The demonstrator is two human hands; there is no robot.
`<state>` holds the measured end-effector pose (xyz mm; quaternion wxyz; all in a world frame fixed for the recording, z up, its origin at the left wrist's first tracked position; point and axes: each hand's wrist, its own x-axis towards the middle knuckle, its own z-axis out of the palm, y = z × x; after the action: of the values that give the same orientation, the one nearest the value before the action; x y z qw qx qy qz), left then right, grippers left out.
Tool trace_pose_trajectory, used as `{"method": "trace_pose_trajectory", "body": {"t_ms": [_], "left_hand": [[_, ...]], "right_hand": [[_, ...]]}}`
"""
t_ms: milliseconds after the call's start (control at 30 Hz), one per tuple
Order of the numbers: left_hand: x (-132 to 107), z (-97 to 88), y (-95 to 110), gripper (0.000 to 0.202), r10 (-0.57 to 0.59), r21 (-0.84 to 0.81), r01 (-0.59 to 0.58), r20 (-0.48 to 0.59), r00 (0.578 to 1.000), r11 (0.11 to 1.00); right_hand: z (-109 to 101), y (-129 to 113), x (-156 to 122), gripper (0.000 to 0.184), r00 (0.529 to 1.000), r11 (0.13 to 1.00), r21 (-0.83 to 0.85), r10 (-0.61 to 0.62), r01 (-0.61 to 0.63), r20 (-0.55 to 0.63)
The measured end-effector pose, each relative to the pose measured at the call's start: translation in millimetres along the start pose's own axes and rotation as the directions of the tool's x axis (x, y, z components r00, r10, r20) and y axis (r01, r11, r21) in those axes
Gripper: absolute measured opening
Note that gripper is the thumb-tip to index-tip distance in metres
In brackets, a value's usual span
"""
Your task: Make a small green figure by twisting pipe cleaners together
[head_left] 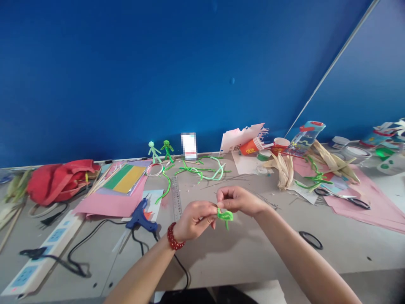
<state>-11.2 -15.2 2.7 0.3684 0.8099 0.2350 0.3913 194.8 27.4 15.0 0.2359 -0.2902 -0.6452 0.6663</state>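
My left hand, with a red bead bracelet at the wrist, pinches a bright green pipe cleaner above the middle of the table. It is bent into a small bundle with a short end hanging down. Curled over it from the right, my right hand has thumb and fingertips closed on its upper left part. The exact contact is partly hidden by the fingers. Loose green pipe cleaners lie behind the hands. Two small pipe-cleaner figures, one pale green and one darker green, stand by the wall.
Left of my hands lie a blue glue gun, a clear ruler, pink paper, a power strip and a red bag. To the right are scissors, dried husks, paper cups and a black ring.
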Motion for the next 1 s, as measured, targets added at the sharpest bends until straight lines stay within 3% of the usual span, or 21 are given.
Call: {"method": "trace_pose_trajectory", "body": {"t_ms": [100, 200, 300, 467, 633, 867, 1000], "left_hand": [[-3, 5.4, -3, 0.025, -0.145, -0.126, 0.115, -0.265, 0.953, 0.985], [-4, 10.5, -10, 0.024, -0.243, -0.191, 0.176, -0.422, 0.873, 0.966], [-4, 14.0, -15, 0.024, -0.27, -0.178, 0.207, -0.506, 0.819, 0.962], [-2, 13.6, -17, 0.03, -0.3, -0.113, 0.285, -0.535, 0.79, 0.952], [-2, 10.9, -18, 0.029, -0.318, -0.118, 0.305, -0.543, 0.777, 0.945], [0, 9.2, -24, 0.028, -0.429, -0.286, 0.323, -0.512, 0.744, 0.902], [5, 6.3, -25, 0.024, -0.583, -0.566, 0.304, -0.414, 0.7, 0.766]], "right_hand": [[14, 7, 6, 0.033, 0.979, 0.991, 0.04, -0.118, 0.126, -0.165], [33, 6, 6, 0.026, 0.893, 0.956, -0.185, -0.28, 0.227, -0.352], [50, 5, 6, 0.021, 0.843, 0.91, -0.371, -0.342, 0.187, -0.415], [66, 9, 10, 0.018, 0.781, 0.798, -0.591, -0.443, 0.119, -0.44], [64, 7, 11, 0.016, 0.779, 0.693, -0.719, -0.482, 0.059, -0.4], [60, 7, 13, 0.017, 0.783, 0.698, -0.714, -0.469, 0.045, -0.408], [53, 6, 13, 0.015, 0.816, 0.782, -0.622, -0.386, 0.042, -0.431]]}}
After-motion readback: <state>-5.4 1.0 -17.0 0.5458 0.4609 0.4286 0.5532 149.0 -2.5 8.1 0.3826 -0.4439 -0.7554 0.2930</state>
